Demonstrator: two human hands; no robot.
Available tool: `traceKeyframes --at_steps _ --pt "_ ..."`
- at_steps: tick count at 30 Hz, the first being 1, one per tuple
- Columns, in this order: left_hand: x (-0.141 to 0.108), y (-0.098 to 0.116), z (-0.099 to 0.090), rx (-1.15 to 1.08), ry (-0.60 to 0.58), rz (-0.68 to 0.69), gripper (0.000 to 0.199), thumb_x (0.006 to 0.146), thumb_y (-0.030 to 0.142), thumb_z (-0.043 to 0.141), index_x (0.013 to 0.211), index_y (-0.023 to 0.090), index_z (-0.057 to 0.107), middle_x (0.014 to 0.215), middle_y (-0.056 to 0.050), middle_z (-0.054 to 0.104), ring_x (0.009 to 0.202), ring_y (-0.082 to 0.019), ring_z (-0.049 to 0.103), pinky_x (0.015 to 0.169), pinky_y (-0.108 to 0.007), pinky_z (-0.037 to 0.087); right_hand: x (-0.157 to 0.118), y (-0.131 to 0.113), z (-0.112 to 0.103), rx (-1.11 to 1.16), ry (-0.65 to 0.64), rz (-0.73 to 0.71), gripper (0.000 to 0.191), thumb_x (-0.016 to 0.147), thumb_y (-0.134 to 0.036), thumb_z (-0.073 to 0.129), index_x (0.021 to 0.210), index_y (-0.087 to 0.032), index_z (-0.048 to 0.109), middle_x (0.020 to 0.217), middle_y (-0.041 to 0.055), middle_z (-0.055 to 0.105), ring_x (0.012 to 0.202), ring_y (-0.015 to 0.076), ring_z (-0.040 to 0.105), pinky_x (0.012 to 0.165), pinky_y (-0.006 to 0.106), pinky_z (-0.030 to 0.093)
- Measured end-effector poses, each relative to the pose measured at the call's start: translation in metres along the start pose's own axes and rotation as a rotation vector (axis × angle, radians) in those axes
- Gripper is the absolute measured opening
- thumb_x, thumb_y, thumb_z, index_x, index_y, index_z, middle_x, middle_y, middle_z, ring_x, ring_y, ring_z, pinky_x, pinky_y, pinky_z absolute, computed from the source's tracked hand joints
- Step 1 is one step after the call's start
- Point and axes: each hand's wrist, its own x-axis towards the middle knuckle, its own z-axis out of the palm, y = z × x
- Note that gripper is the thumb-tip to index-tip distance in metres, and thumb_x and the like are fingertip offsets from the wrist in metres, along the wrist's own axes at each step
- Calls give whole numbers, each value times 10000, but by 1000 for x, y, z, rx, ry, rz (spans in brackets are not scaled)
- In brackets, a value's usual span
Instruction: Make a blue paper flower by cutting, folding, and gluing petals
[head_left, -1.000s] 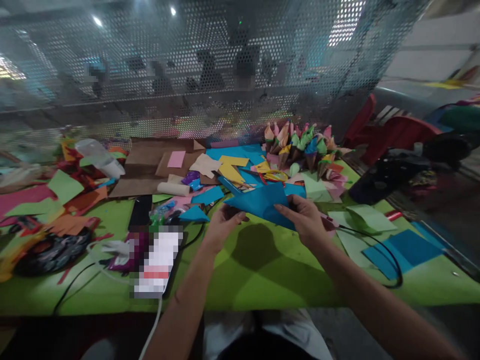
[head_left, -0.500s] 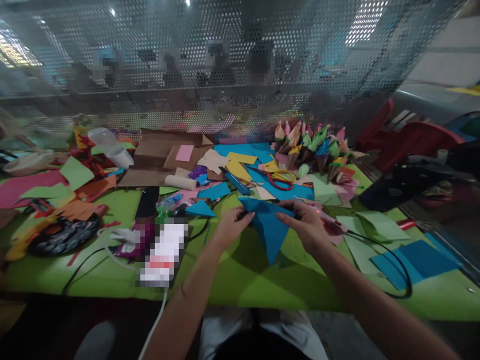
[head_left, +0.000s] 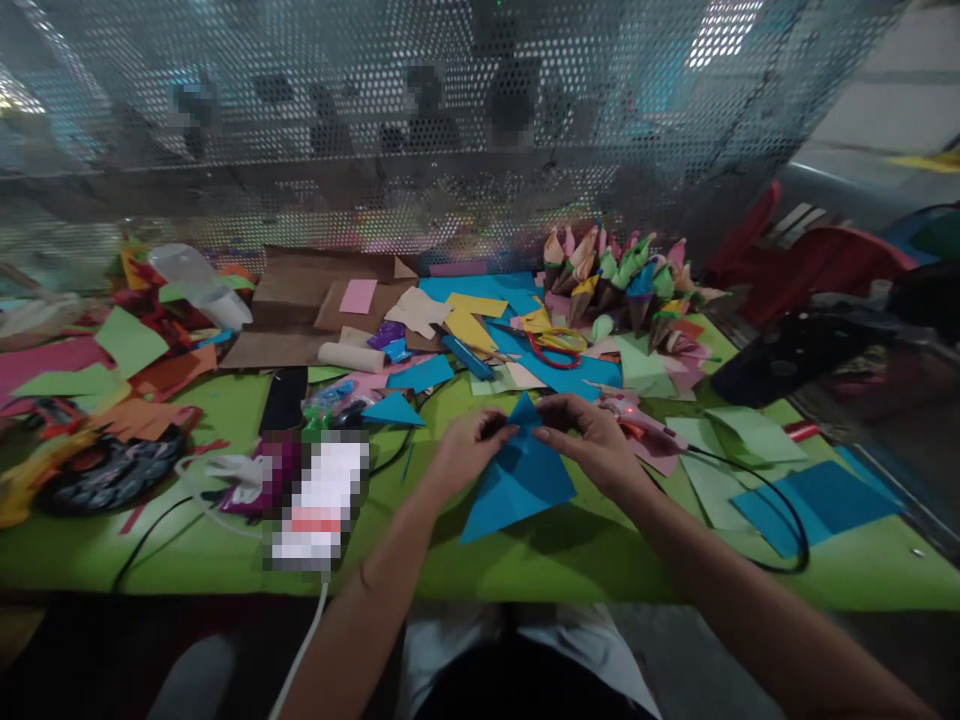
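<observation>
Between my two hands is a folded sheet of blue paper (head_left: 521, 482), its narrow tip pointing away from me and its wide part spreading toward me above the green table (head_left: 600, 575). My left hand (head_left: 472, 447) pinches it near the tip from the left side. From the right, my right hand (head_left: 581, 435) pinches the same upper part, thumb toward the middle. Just beyond the right hand lies a pink glue gun (head_left: 645, 418) with a small red light and a black cord. Beyond the paper are scissors (head_left: 555, 350) with red and yellow handles and a blue cutter (head_left: 466, 355).
Folded paper cones (head_left: 637, 275) stand bunched at the back right. Brown cardboard (head_left: 285, 310) lies at the back left. A lit phone (head_left: 322, 505) with a white cable sits left of my arm. Blue sheets (head_left: 817, 505) lie to the right. A perforated metal screen (head_left: 450, 200) rises behind.
The blue paper has been turned: its point faced toward me before and now faces away, the wide part nearer me. Both hands have come closer together at the tip.
</observation>
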Motion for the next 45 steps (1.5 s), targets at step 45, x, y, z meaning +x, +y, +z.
traceKeyframes --at_steps 45 --pt "-3 -2 13 43 -112 96 148 860 304 594 777 190 642 733 -6 649 712 -166 564 657 -279 390 2 -1 2 48 122 5 238 755 -458 747 756 -232 674 757 11 644 751 196 557 704 328 433"
